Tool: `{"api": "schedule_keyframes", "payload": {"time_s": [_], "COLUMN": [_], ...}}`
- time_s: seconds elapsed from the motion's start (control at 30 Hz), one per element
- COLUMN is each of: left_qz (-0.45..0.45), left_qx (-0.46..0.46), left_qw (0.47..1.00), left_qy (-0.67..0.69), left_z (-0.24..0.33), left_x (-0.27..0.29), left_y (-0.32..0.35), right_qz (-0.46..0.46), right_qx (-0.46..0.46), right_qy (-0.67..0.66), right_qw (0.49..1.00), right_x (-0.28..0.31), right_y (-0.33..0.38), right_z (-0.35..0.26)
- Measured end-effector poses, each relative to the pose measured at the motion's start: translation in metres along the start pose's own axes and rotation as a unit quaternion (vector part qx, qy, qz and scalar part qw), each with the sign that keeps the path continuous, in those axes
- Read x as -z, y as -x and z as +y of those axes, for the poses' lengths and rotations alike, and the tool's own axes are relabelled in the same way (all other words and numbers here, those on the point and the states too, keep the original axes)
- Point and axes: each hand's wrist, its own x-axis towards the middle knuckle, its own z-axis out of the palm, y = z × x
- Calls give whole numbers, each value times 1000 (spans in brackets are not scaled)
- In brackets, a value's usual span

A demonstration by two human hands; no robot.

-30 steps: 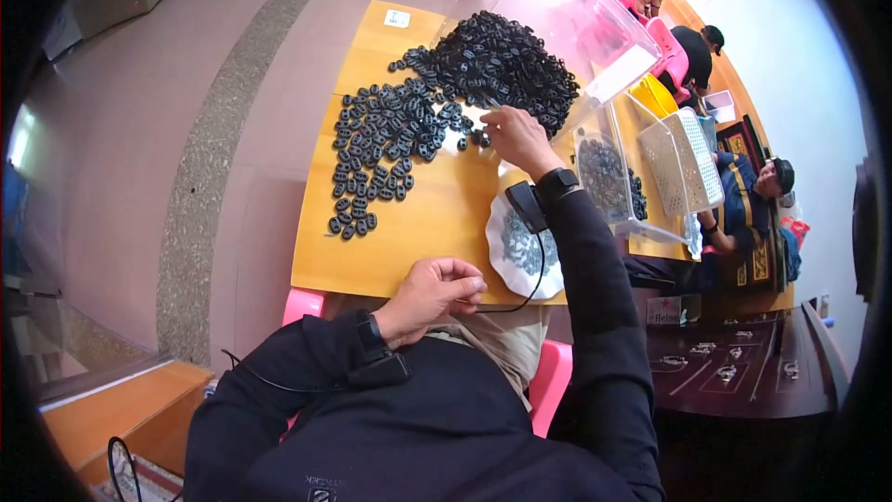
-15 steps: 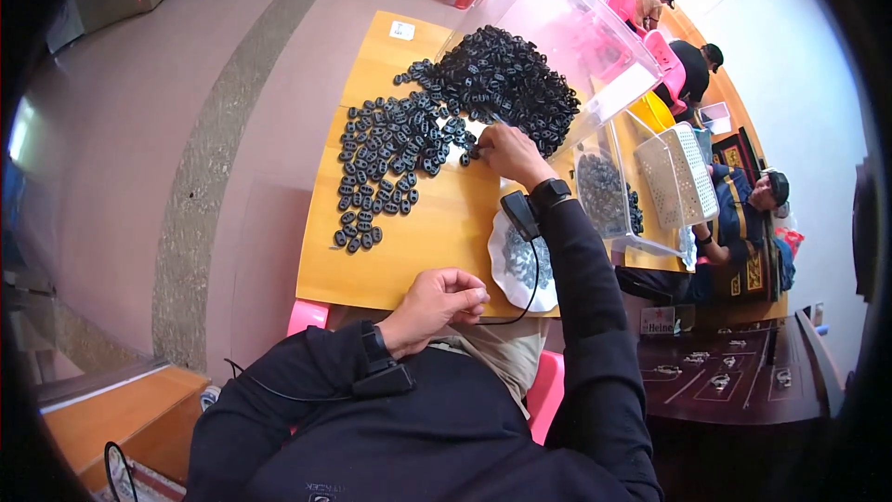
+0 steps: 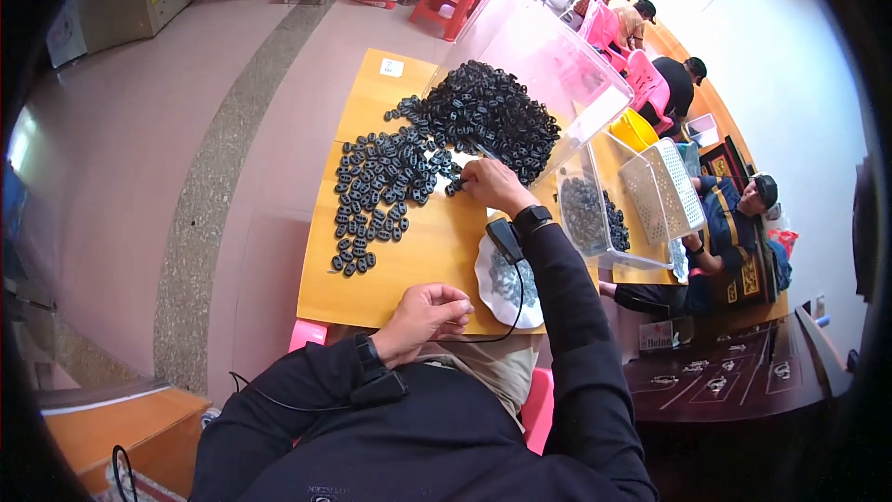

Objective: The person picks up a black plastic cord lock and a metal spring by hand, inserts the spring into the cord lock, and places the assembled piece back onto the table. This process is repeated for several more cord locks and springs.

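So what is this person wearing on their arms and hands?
Both hands are bare: left hand, right hand. Long black sleeves reach both wrists. Each wrist has a black band carrying a small black box; thin black cables run from them. No gloves show.

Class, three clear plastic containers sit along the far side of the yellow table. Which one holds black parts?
The small clear tub beside the person's right forearm: dark parts fill its bottom. The large clear bin looks empty, and the white latticed basket shows none.
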Motion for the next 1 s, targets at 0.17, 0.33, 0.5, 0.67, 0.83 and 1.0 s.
{"api": "schedule_keyframes", "payload": {"time_s": [0.17,0.33,0.5,0.67,0.83,1.0], "left_qz": [15,107,107,81,47,19], "left_qx": [-49,-157,-155,-135,-109,-79], "left_qw": [999,981,982,988,993,996], "left_qy": [5,37,33,4,-2,29], "left_z": [-6,1,2,-6,-10,-9], "left_x": [5,4,-3,-3,-2,-6], "left_y": [-8,-9,-5,-4,-3,-2], "right_qz": [107,78,103,151,153,186], "right_qx": [49,7,-20,17,-41,-24], "right_qy": [-49,-235,-353,-385,-472,-424], "right_qw": [992,969,930,910,867,886], "right_x": [6,16,-9,-31,-33,-33], "right_y": [23,92,149,176,191,204], "right_z": [-17,-78,-107,-102,-108,-103]}}
